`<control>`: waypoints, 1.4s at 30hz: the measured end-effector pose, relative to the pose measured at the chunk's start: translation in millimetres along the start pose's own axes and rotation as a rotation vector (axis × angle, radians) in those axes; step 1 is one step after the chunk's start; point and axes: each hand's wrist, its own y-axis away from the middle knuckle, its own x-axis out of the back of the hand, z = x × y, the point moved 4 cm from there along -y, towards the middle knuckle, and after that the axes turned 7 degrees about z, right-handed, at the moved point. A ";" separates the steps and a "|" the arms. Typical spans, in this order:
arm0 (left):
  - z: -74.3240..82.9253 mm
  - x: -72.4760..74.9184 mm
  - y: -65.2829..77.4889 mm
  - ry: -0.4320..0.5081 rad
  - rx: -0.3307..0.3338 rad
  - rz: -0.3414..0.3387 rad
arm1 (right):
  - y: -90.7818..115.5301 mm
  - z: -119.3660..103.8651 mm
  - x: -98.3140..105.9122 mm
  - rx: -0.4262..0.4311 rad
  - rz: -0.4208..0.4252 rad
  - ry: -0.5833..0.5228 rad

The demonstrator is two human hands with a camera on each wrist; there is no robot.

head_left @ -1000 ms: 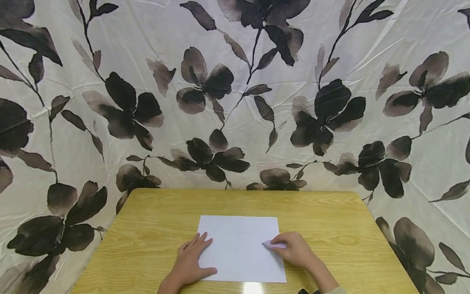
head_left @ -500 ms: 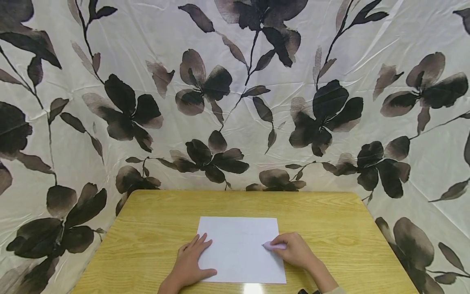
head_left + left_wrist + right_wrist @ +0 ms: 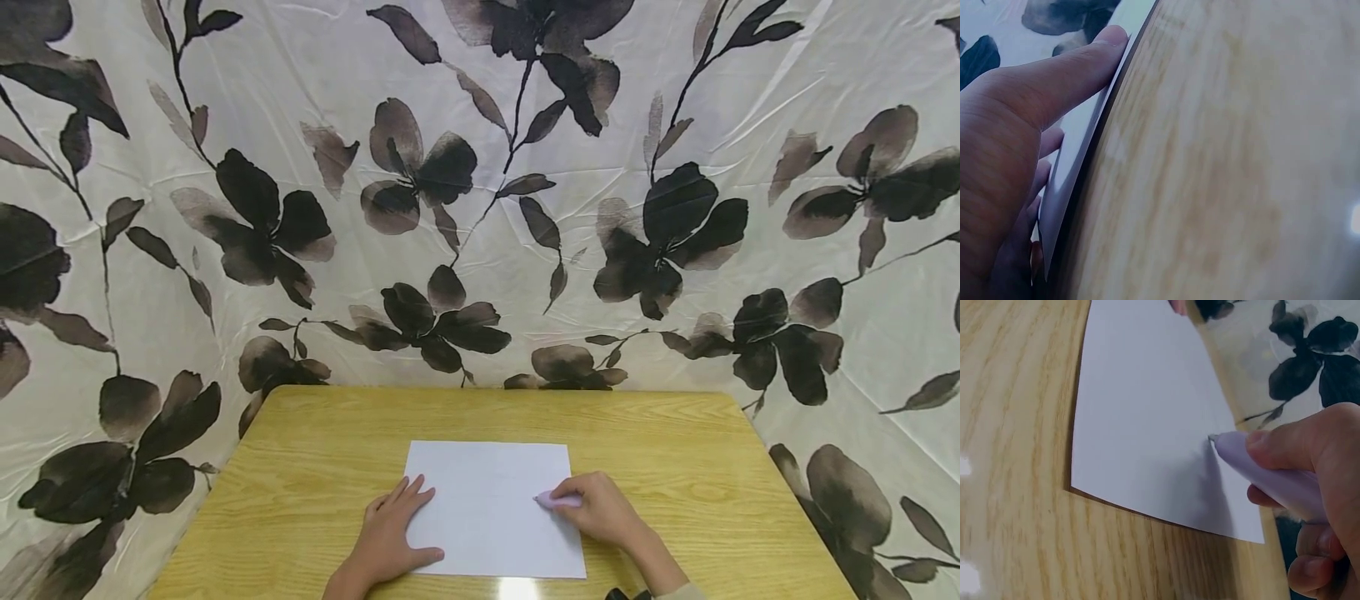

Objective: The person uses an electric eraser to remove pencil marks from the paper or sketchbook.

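Observation:
A white sheet of paper [image 3: 487,512] lies on the yellow wooden table. My left hand [image 3: 388,533] rests flat with spread fingers over its left side; in the left wrist view the thumb [image 3: 1094,56] lies along the near edge of the sheet. My right hand [image 3: 600,510] pinches a thick lilac pen-shaped tool [image 3: 1266,472] between thumb and fingers. Its small grey tip [image 3: 1212,437] points left and is right at the paper's surface near the right edge, casting a shadow on the sheet. No clear mark shows on the paper.
The wooden table [image 3: 315,442] has its back edge against a white cloth [image 3: 525,283] with dark flowers, which also hangs at both sides. A small black object [image 3: 618,594] shows beside the right forearm at the bottom of the head view.

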 end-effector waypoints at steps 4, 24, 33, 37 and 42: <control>-0.5 -0.2 0.4 -0.003 -0.004 0.007 | -1.3 0.5 -0.7 -0.004 -0.010 0.008; 0.1 0.7 1.0 0.005 -0.020 0.016 | -2.2 -0.8 -2.5 -0.012 -0.033 -0.002; 0.4 1.2 1.1 0.009 -0.021 0.013 | -2.3 -3.0 -3.2 -0.011 -0.024 0.005; 0.3 0.8 1.4 0.008 -0.020 0.013 | -2.0 -3.5 -3.2 -0.005 -0.019 0.004; 0.3 0.1 1.3 0.007 -0.024 0.017 | -2.6 -2.8 -2.6 0.000 -0.023 0.003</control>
